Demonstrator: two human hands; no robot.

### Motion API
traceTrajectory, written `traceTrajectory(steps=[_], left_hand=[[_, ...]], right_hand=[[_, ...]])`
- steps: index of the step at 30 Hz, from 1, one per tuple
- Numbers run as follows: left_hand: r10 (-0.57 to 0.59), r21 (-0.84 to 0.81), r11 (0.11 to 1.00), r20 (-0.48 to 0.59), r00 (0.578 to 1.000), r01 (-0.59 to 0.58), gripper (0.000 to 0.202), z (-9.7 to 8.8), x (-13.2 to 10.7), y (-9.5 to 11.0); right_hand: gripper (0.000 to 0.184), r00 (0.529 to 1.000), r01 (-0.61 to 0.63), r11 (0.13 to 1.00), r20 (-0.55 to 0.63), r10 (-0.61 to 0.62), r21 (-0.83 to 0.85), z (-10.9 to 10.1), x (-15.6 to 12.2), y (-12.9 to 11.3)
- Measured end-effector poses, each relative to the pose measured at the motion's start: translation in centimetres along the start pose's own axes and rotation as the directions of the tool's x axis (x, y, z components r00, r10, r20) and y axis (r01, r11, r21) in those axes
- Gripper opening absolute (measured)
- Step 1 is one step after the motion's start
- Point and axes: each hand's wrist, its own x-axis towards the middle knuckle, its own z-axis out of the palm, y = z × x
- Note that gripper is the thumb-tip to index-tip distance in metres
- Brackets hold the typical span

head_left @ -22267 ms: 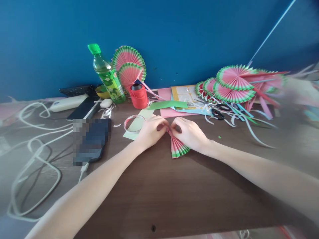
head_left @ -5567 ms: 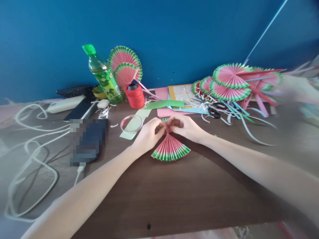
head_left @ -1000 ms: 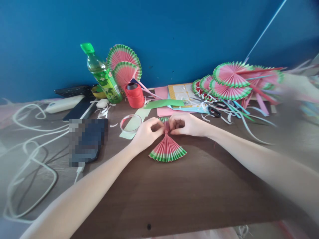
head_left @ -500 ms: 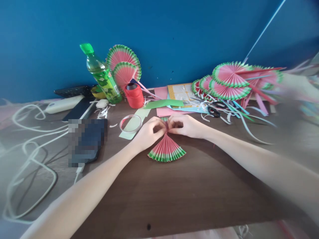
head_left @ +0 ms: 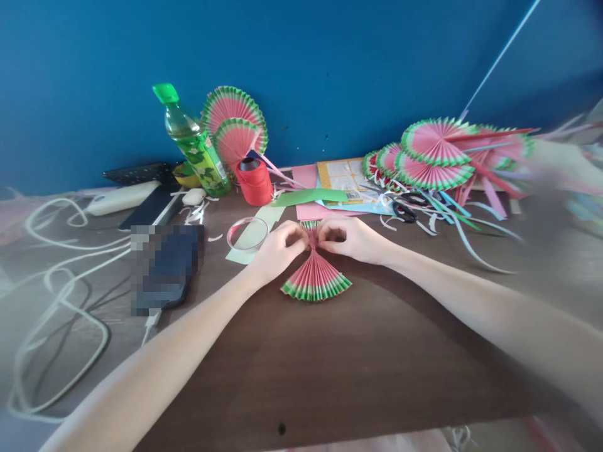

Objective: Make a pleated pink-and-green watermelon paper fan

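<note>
A pleated pink paper fan with a green and white edge (head_left: pixel 316 281) lies on the brown table (head_left: pixel 330 364), spread towards me. My left hand (head_left: pixel 277 250) and my right hand (head_left: pixel 352 237) both pinch its gathered middle from either side, fingers curled tight against each other. A short pleated end sticks up between my fingertips.
A tape roll (head_left: pixel 247 233) on a pale green strip lies just left of my hands. A red string spool (head_left: pixel 255 181), a green bottle (head_left: pixel 194 142) and two finished fans (head_left: pixel 234 125) stand at the back. More fans (head_left: pixel 436 157), scissors (head_left: pixel 405 212) and paper strips lie right. A phone (head_left: pixel 164 267) and white cables (head_left: pixel 61 295) lie left.
Both hands stay pinched on the fan's middle with small finger shifts. The spread part has drawn in slightly. 22 s ago the fan was folded narrower and lay to the right.
</note>
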Motion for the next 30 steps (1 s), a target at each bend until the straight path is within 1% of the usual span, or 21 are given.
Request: traceTrajectory(steps=[5,9,16,21,26,30], left_hand=[[-0.041,-0.008,0.999,0.001,0.999,0.041,0.006,0.05,-0.12,-0.04],[-0.035,0.001,0.999,-0.003,0.999,0.035,0.005,0.05,-0.13,0.03],[-0.031,0.044,0.999,-0.004,1.000,0.031,0.006,0.04,-0.02,0.27],[-0.040,0.006,0.999,0.001,0.999,0.040,0.008,0.03,0.03,-0.08],[-0.055,-0.076,0.996,-0.005,0.998,0.055,0.007,-0.01,-0.05,-0.11],[-0.115,-0.134,0.985,-0.025,0.993,0.110,0.007,-0.04,-0.23,0.23]], right_hand=[[0.004,1.000,-0.013,1.000,0.004,0.013,0.000,-0.13,-0.01,-0.02],[0.006,0.999,-0.042,0.999,-0.001,0.042,0.010,0.08,0.03,-0.17],[0.009,0.998,-0.027,0.995,-0.065,0.021,-0.098,0.74,0.20,-0.62],[0.009,0.997,-0.017,0.991,-0.082,0.006,-0.135,0.55,0.18,-0.44],[0.007,0.997,-0.008,0.998,-0.079,0.003,-0.070,0.44,0.05,-0.27],[0.006,0.991,-0.043,0.999,-0.128,0.039,-0.028,0.53,0.04,-0.22]])
